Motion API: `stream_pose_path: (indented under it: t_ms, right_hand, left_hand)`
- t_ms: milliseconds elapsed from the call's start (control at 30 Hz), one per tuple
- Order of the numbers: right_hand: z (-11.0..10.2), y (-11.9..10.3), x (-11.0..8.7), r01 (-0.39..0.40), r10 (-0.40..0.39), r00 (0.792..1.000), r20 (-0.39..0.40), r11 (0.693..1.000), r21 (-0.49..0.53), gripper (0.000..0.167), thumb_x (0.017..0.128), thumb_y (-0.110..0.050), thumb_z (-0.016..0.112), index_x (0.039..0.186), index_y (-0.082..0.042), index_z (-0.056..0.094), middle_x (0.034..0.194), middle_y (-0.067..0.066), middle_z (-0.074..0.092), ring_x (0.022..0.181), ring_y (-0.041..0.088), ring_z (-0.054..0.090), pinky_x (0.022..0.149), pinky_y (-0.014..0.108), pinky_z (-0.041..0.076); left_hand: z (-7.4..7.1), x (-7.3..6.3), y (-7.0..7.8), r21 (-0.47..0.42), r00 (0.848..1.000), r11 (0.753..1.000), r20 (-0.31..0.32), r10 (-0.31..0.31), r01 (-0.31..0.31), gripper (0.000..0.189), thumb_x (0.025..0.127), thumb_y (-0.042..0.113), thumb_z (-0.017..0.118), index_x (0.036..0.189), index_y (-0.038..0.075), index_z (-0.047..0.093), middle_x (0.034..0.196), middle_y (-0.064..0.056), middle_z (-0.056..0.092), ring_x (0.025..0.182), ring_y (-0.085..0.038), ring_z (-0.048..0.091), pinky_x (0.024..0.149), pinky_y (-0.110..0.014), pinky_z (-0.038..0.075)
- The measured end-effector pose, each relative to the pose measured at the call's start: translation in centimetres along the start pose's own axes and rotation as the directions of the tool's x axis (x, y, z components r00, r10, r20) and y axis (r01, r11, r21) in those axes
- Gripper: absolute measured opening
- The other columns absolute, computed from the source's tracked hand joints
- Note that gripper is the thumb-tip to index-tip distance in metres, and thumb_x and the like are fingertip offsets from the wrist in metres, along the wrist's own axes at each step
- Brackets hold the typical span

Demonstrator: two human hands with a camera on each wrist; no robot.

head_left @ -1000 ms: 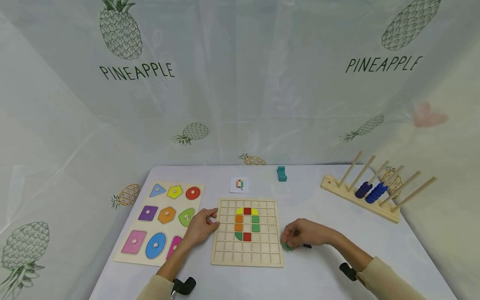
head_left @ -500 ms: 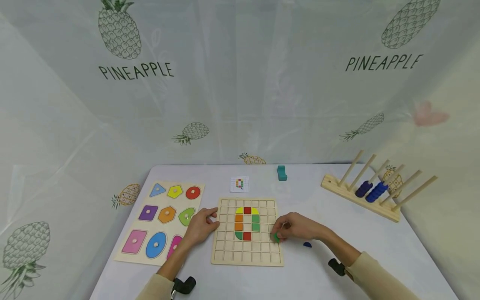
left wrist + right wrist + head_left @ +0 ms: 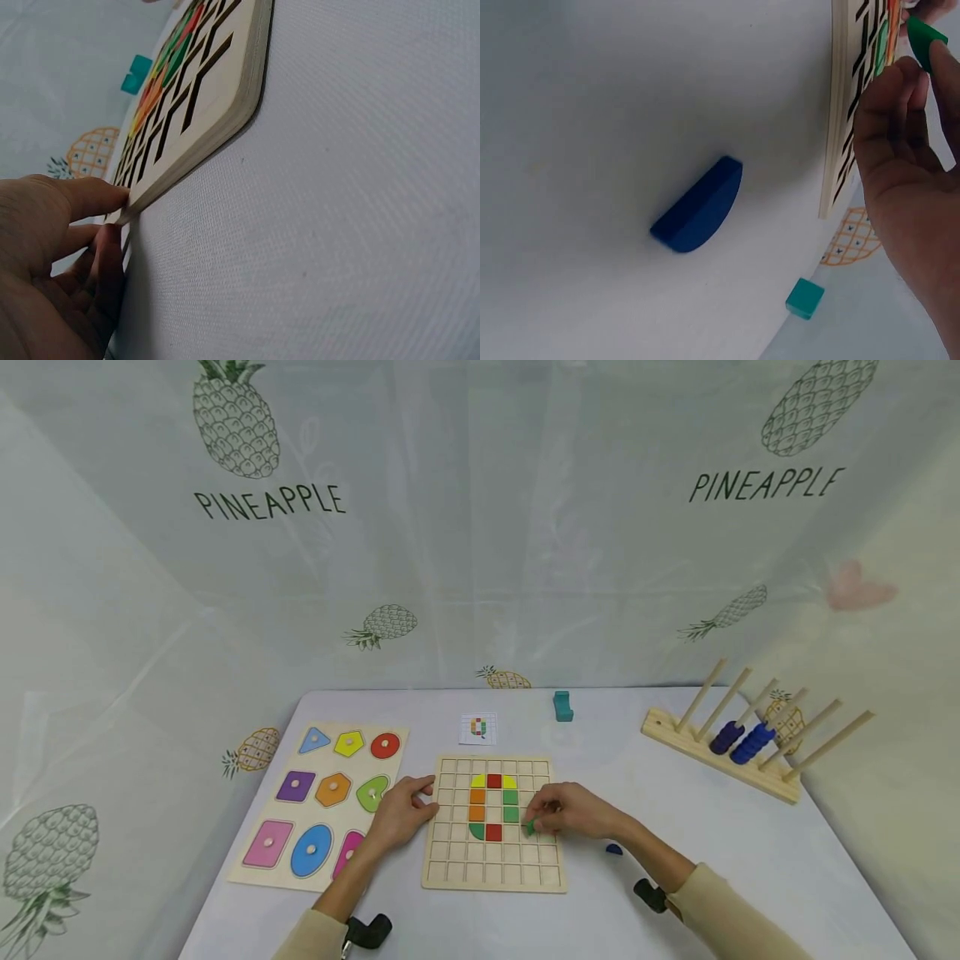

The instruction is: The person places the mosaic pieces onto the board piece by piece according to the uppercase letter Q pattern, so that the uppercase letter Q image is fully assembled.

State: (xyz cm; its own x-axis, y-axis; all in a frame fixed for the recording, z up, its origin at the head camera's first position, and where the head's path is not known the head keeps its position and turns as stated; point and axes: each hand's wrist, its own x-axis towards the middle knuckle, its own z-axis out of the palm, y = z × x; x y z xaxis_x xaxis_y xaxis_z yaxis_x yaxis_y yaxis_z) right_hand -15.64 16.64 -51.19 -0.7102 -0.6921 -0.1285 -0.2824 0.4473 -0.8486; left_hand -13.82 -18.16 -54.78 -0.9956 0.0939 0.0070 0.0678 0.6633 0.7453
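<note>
A wooden grid board (image 3: 492,877) lies on the white table, with red, orange, yellow and green pieces set in its cells as a ring. At its left edge my left hand (image 3: 405,816) pinches the rim, thumb and fingertips close at the corner in the left wrist view. My right hand (image 3: 576,810) is over the board's right side. Between its thumb and fingers it holds a small green quarter-circle block (image 3: 924,41). On the table right of the board lies a dark blue half-circle block (image 3: 701,206). Behind the board is a small card (image 3: 478,729) printed with a coloured pattern.
To the left lies a shape puzzle board (image 3: 255,881) with knobbed pieces, partly under my left forearm. A peg stand (image 3: 720,764) with dark and blue rings stands at the back right. One teal block (image 3: 563,707) sits near the table's back edge.
My right hand has moved left from the table beside the board to over its right columns, carrying the green block. The blue half-circle is now uncovered. My left hand has stayed put.
</note>
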Motion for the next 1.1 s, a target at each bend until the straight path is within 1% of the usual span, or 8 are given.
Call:
stream_pose_path:
  t_ms: [67, 167, 267, 433, 600, 833, 933, 1100]
  right_hand:
    - [0.2, -0.1, 0.3, 0.005, -0.005, 1.0, -0.009, 1.0, -0.012, 0.007, 0.093, -0.018, 0.073, 0.1, -0.019, 0.075, 0.095, -0.005, 0.067, 0.088, 0.013, 0.055, 0.077, 0.026, 0.047]
    - [0.6, -0.2, 0.8, -0.014, 0.013, 1.0, -0.014, 1.0, -0.021, 0.006, 0.092, -0.02, 0.073, 0.098, -0.019, 0.075, 0.091, -0.007, 0.068, 0.086, 0.013, 0.055, 0.077, 0.026, 0.045]
    - [0.9, -0.2, 1.2, -0.045, 0.044, 0.999, -0.012, 0.998, -0.041, 0.005, 0.092, -0.021, 0.073, 0.096, -0.019, 0.074, 0.085, -0.009, 0.066, 0.082, 0.011, 0.054, 0.073, 0.025, 0.044]
    - [1.6, -0.5, 1.8, -0.067, 0.066, 0.998, -0.018, 0.995, -0.077, 0.004, 0.09, -0.019, 0.075, 0.094, -0.016, 0.074, 0.076, -0.008, 0.063, 0.073, 0.008, 0.054, 0.066, 0.024, 0.045]
    - [2.4, -1.0, 2.2, -0.08, 0.075, 0.996, -0.048, 0.99, -0.113, 0.004, 0.09, -0.017, 0.076, 0.092, -0.014, 0.074, 0.074, -0.009, 0.063, 0.071, 0.009, 0.055, 0.064, 0.023, 0.045]
    - [3.1, -1.6, 2.5, -0.128, 0.115, 0.989, -0.095, 0.982, -0.141, 0.006, 0.09, -0.017, 0.076, 0.089, -0.017, 0.07, 0.074, -0.008, 0.061, 0.071, 0.01, 0.056, 0.063, 0.024, 0.046]
    - [3.3, -1.9, 2.5, -0.147, 0.13, 0.985, -0.11, 0.976, -0.162, 0.006, 0.091, -0.018, 0.075, 0.088, -0.018, 0.069, 0.074, -0.008, 0.061, 0.071, 0.01, 0.056, 0.063, 0.023, 0.046]
    - [3.6, -2.3, 2.5, -0.174, 0.153, 0.98, -0.127, 0.968, -0.182, 0.007, 0.091, -0.018, 0.074, 0.087, -0.017, 0.069, 0.074, -0.008, 0.061, 0.071, 0.01, 0.055, 0.063, 0.024, 0.046]
  left_hand:
    - [0.0, 0.0, 0.0, -0.001, 1.0, 1.0, 0.002, -0.003, 0.003, 0.051, 0.087, 0.015, 0.078, 0.134, 0.004, 0.064, 0.101, 0.002, 0.063, 0.075, -0.008, 0.058, 0.064, -0.024, 0.045]
    - [0.0, 0.0, 0.0, 0.0, 1.0, 1.0, 0.002, -0.004, 0.004, 0.051, 0.087, 0.015, 0.078, 0.134, 0.004, 0.064, 0.101, 0.002, 0.063, 0.075, -0.008, 0.059, 0.064, -0.024, 0.046]
    - [0.0, 0.0, 0.0, 0.001, 1.0, 1.0, 0.003, -0.002, 0.002, 0.051, 0.087, 0.015, 0.078, 0.134, 0.004, 0.064, 0.101, 0.002, 0.063, 0.075, -0.008, 0.059, 0.064, -0.024, 0.046]
    - [0.0, 0.0, 0.0, 0.003, 1.0, 1.0, 0.001, 0.0, 0.0, 0.05, 0.087, 0.014, 0.078, 0.134, 0.004, 0.064, 0.1, 0.002, 0.063, 0.075, -0.007, 0.058, 0.064, -0.024, 0.045]
    - [0.0, 0.0, 0.0, -0.001, 1.0, 1.0, 0.0, 0.001, -0.001, 0.05, 0.087, 0.014, 0.078, 0.134, 0.004, 0.064, 0.1, 0.002, 0.063, 0.074, -0.008, 0.058, 0.063, -0.024, 0.045]
    - [0.0, 0.0, -0.2, -0.001, 1.0, 1.0, 0.003, 0.003, -0.003, 0.05, 0.087, 0.015, 0.078, 0.134, 0.004, 0.064, 0.1, 0.003, 0.063, 0.074, -0.008, 0.058, 0.063, -0.024, 0.046]
    - [0.0, 0.1, -0.2, -0.002, 1.0, 1.0, 0.004, -0.009, 0.009, 0.051, 0.087, 0.016, 0.078, 0.134, 0.005, 0.064, 0.1, 0.004, 0.063, 0.074, -0.007, 0.058, 0.064, -0.024, 0.046]
    - [0.0, 0.1, -0.3, -0.002, 1.0, 1.0, 0.008, -0.009, 0.009, 0.051, 0.087, 0.016, 0.078, 0.134, 0.006, 0.064, 0.1, 0.005, 0.062, 0.074, -0.007, 0.058, 0.064, -0.024, 0.045]
